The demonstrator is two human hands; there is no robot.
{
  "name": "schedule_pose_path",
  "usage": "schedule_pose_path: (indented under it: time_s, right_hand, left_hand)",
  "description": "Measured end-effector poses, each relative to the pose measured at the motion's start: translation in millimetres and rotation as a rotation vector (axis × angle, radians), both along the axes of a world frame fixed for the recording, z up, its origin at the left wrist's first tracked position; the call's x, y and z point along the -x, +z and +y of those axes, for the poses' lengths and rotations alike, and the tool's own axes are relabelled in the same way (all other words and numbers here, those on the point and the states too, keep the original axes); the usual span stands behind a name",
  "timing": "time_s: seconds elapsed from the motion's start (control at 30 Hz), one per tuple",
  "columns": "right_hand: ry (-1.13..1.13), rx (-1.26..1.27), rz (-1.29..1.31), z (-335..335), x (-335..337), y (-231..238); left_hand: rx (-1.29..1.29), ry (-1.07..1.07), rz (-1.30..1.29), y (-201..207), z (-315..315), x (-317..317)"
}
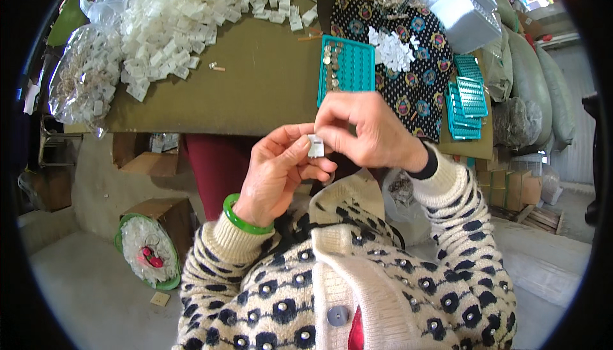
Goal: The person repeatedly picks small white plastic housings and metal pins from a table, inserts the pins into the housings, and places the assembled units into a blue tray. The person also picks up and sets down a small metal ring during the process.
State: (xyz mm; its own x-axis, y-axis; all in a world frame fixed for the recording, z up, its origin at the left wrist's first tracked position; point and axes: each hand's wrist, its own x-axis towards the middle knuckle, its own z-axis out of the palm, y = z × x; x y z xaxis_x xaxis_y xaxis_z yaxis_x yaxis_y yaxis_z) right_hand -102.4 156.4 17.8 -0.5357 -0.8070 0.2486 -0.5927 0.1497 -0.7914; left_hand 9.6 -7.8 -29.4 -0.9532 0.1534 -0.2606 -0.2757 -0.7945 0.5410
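Observation:
In front of my chest, my left hand (281,165) pinches a small white plastic card (315,146) between thumb and fingers. A slot or dark mark shows on the card's face. My right hand (367,129) is closed at the card's upper right edge, thumb and index finger pressed together. Anything tiny between those fingertips is hidden. Just beyond my hands, a teal tray (353,66) with rows of small hollows lies on the table, small round metallic pieces (331,56) along its left side.
Loose whitish cards (179,24) heap across the table's (255,88) far left, beside a clear bag (86,72). Small white pieces (391,50) lie on a patterned dark cloth (421,82). Stacked teal trays (469,101) sit at right; a green-rimmed basin (150,251) stands low at left.

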Motion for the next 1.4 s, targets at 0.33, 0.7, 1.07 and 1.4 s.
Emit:
schedule_pose_path:
  time_s: [0.33, 0.7, 1.07, 1.4]
  right_hand:
    - [-0.236, -0.247, 0.919, -51, 157, -31]
    - [-0.113, -0.149, 0.832, -57, 157, -18]
    - [-0.087, 0.164, -0.814, -48, 76, 13]
    - [-0.295, -0.32, 0.998, -22, 222, -21]
  left_hand:
    - [0.122, 0.095, -0.042, 11, -15, 11]
    - [0.631, 0.335, 0.237, 28, -37, 62]
    - [1.631, 0.529, 0.644, 28, -34, 90]
    - [0.448, 0.299, 0.098, 27, -31, 61]
